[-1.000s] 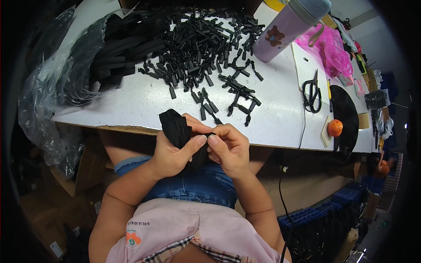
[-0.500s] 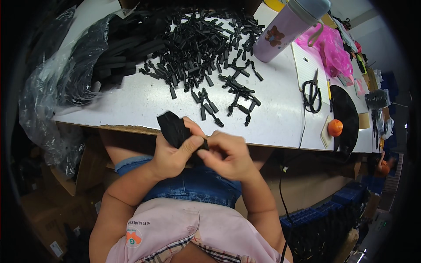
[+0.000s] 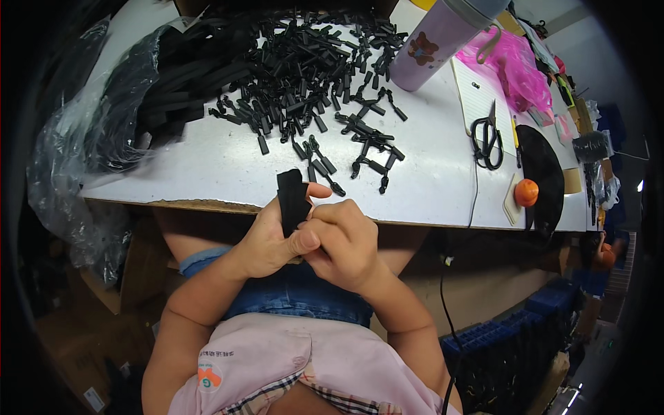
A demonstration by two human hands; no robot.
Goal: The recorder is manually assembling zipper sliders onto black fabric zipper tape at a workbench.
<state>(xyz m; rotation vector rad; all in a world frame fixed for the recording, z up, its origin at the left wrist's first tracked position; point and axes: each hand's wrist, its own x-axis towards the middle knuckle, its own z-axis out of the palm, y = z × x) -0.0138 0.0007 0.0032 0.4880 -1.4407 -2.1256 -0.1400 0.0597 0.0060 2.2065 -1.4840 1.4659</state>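
Note:
Just off the table's front edge, my left hand (image 3: 271, 238) is closed on a black fabric strip (image 3: 292, 200), whose upper end stands up above the fingers. My right hand (image 3: 346, 242) presses against the left one, its fingers curled together at the strip's lower end. What those right fingers pinch is hidden behind the knuckles and the left thumb. Beyond the hands lies a big heap of black zipper pulls (image 3: 304, 76) with cord loops, several of them strewn nearer to me.
A clear plastic bag (image 3: 90, 145) of black strips lies at the left. To the right on the white table (image 3: 429, 180) are a lilac tumbler (image 3: 429, 48), black scissors (image 3: 488, 142), a notebook (image 3: 467, 90), a pink bag (image 3: 508, 69) and an orange round object (image 3: 526, 193).
The strip has turned more upright in my left hand. My right hand has shifted left and drawn in against the left thumb. The view has moved slightly.

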